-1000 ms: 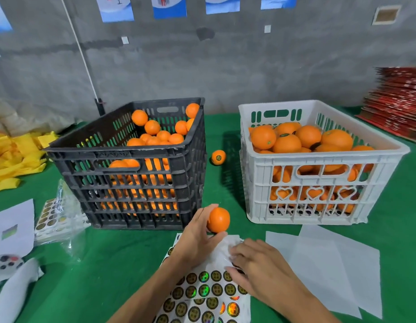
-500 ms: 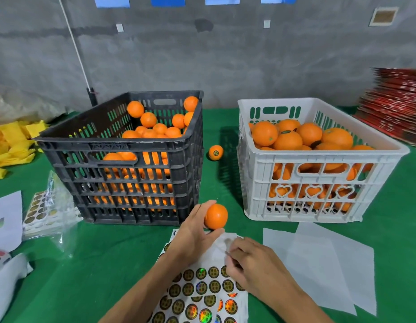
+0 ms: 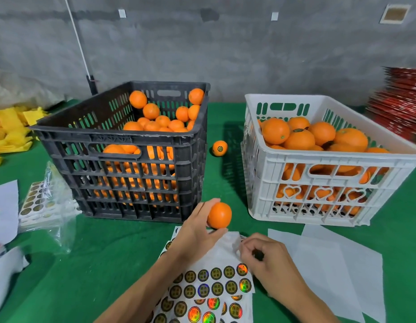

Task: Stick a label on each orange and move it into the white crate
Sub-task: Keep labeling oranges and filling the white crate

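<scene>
In the lower centre of the frame, the left hand (image 3: 197, 231) holds 1 orange (image 3: 219, 215) in its grip, just above the label sheet (image 3: 211, 287). The right hand (image 3: 265, 262) pinches a dark label (image 3: 257, 254) — its fingers curled together on it. The white crate (image 3: 319, 201) stands at the right. Risk: the label may fold and stick to the fingers, or the orange may slip and roll on the green surface (image 3: 97, 264).
</scene>
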`<action>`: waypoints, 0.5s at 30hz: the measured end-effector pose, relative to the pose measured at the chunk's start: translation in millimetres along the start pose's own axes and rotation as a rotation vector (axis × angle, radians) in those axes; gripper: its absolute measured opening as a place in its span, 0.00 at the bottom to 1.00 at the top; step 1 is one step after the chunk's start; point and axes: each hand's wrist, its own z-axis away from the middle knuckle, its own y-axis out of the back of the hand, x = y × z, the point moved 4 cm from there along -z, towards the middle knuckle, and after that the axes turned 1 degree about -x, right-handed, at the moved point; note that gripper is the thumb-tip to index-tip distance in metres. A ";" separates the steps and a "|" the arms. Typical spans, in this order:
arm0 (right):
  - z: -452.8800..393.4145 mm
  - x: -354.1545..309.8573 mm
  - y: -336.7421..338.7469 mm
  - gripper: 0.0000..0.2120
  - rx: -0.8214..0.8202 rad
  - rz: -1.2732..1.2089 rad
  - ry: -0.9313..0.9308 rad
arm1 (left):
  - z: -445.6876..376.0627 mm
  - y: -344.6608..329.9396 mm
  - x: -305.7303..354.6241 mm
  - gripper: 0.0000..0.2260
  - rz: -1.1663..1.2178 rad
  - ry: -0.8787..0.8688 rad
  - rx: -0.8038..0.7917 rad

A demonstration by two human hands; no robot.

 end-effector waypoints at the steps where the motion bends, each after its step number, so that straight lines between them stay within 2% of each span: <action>1: -2.3 3.9 2.8 0.13 0.045 -0.036 -0.051 | 0.6 0.9 1.3 0.33 0.001 -0.007 -0.002; 4: -12.7 2.6 13.7 0.18 0.214 -0.016 -0.100 | 2.9 5.8 8.6 0.33 0.018 -0.039 0.021; 10: -39.9 -59.3 30.4 0.05 0.491 0.399 0.232 | -0.8 27.3 44.6 0.33 0.115 -0.154 0.138; 13: -50.2 -89.2 39.3 0.05 0.535 0.397 0.311 | -11.8 45.4 69.6 0.34 0.150 -0.187 0.199; 15: -53.5 -104.5 54.5 0.08 0.600 0.350 0.348 | -23.2 59.2 90.0 0.35 0.150 -0.211 0.244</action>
